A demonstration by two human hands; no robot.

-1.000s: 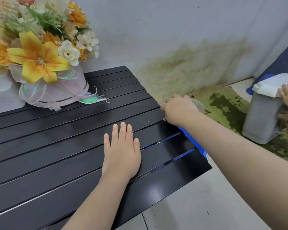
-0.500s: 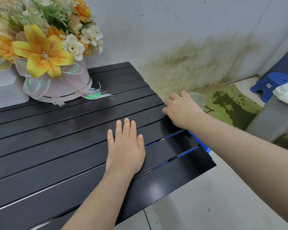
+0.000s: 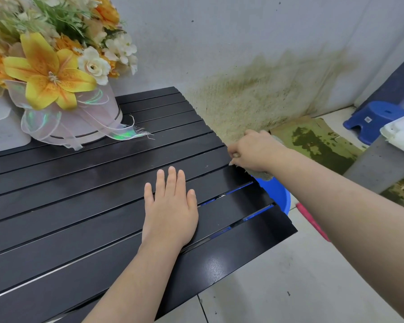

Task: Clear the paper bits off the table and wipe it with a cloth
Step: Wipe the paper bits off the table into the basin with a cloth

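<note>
A black slatted table [image 3: 79, 206] fills the left and middle of the head view. My left hand [image 3: 170, 210] lies flat on its slats near the right end, fingers straight. My right hand [image 3: 254, 151] is at the table's right edge and grips a pale, worn cloth [image 3: 262, 174]. Most of the cloth is hidden under the hand; a corner hangs below it, over the edge. I see no paper bits on the slats.
A white pot of yellow and cream artificial flowers [image 3: 63, 89] stands at the table's back left. A blue basin [image 3: 276, 194] sits under the right edge. A blue stool [image 3: 373, 120], a grey block [image 3: 380, 164] and a stained wall are to the right.
My right hand with the cloth has stayed at the table's right edge, shifting only slightly. My left hand has not moved. The view has tilted, and the foot on the grey block is gone.
</note>
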